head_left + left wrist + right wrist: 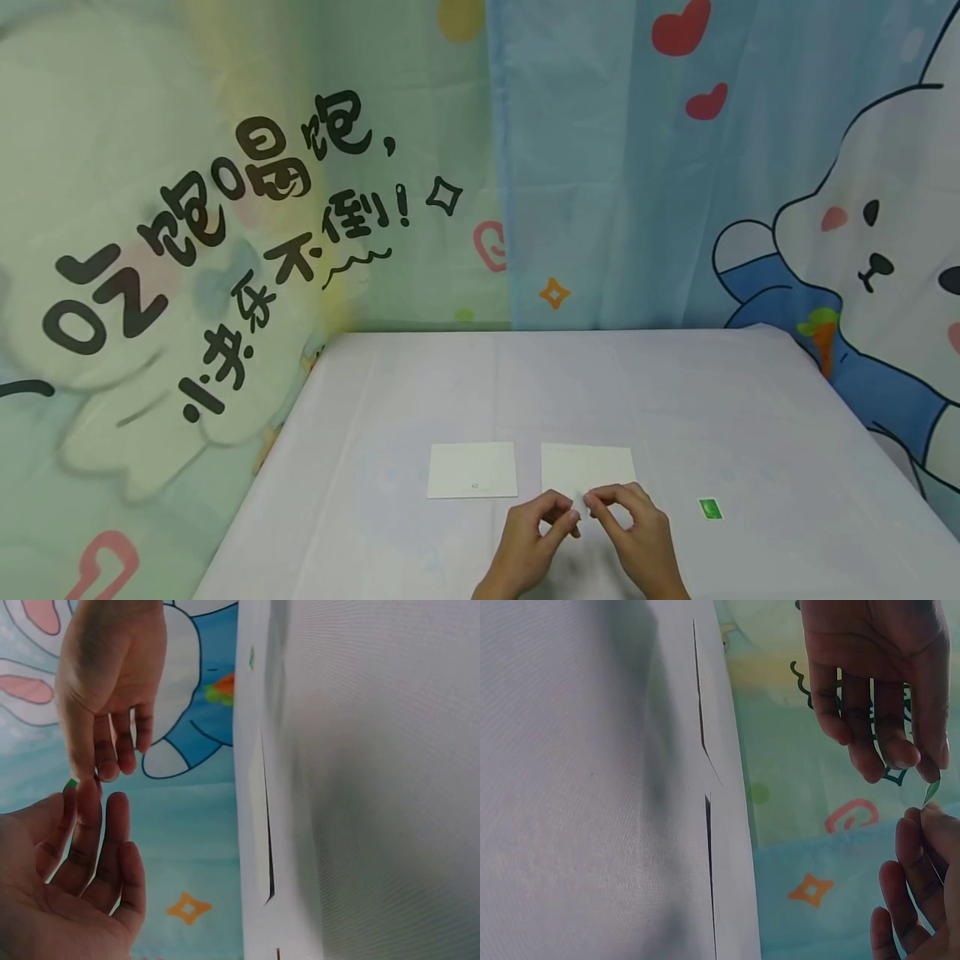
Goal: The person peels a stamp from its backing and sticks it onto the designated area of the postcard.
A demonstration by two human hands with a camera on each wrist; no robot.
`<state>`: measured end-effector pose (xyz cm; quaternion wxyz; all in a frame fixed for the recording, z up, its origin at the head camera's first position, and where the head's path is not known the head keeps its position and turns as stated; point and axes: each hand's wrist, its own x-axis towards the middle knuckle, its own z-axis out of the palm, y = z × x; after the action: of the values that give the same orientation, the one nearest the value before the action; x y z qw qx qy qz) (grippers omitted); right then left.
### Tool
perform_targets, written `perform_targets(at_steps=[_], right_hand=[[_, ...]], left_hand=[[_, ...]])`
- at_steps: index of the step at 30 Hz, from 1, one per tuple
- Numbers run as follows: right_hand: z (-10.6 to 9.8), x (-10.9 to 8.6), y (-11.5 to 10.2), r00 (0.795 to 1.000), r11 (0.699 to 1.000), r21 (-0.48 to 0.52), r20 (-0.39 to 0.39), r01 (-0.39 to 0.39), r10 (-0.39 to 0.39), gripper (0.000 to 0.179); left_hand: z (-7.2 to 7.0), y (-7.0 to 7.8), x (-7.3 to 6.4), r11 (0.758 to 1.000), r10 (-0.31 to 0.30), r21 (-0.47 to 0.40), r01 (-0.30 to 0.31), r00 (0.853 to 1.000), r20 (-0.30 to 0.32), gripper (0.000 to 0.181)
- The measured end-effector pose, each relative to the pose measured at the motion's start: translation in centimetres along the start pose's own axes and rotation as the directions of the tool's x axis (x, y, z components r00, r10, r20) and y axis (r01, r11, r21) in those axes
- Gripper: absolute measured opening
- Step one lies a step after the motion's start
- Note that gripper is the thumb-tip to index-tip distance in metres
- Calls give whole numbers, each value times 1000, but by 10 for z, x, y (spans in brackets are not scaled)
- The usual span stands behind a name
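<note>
A small thin green piece [931, 790], like a sticker, spans the fingertips of both hands in the right wrist view. My left hand [527, 536] pinches one end of it between thumb and index finger. From the other side my right hand [637, 529] pinches it at the tips too, the remaining fingers loosely bent. In the left wrist view only a green corner [71, 783] shows at the fingertips. Both hands are raised over the near part of the table, close to the right white card [585, 462], whose lower edge they partly hide.
A second white card [472, 471] with a tiny printed mark lies to the left on the white-covered table [390, 392]. On the right lies a small green rectangle with a pale border [711, 509]. Printed curtains [577, 167] hang behind the table.
</note>
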<state>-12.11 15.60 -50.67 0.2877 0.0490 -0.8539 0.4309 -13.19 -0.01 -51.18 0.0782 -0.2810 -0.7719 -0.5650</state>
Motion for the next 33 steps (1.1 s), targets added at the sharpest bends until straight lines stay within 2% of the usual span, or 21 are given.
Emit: perform_targets(at_steps=[8, 13, 20, 23, 27, 33], right_hand=[[3, 0, 1, 1000, 999, 35, 0, 17, -17, 19], [4, -1, -1, 999, 999, 45, 40, -6, 4, 17], [6, -4, -2, 989, 996, 63, 136, -61, 52, 17], [6, -4, -1, 987, 993, 85, 149, -77, 63, 17], [7, -5, 0, 984, 990, 104, 160, -91, 74, 17], [7, -4, 0, 981, 989, 107, 175, -104, 85, 16]], left_hand=[[0, 1, 2, 999, 47, 25, -47, 999, -3, 12], [0, 3, 3, 998, 43, 37, -43, 999, -2, 12], [-10, 31, 5, 999, 34, 20, -34, 999, 14, 8], [-13, 36, 5, 999, 48, 22, -49, 999, 20, 8], [-12, 36, 4, 999, 48, 10, -48, 999, 24, 8], [-9, 26, 3, 1000, 3, -2, -2, 1000, 28, 9]])
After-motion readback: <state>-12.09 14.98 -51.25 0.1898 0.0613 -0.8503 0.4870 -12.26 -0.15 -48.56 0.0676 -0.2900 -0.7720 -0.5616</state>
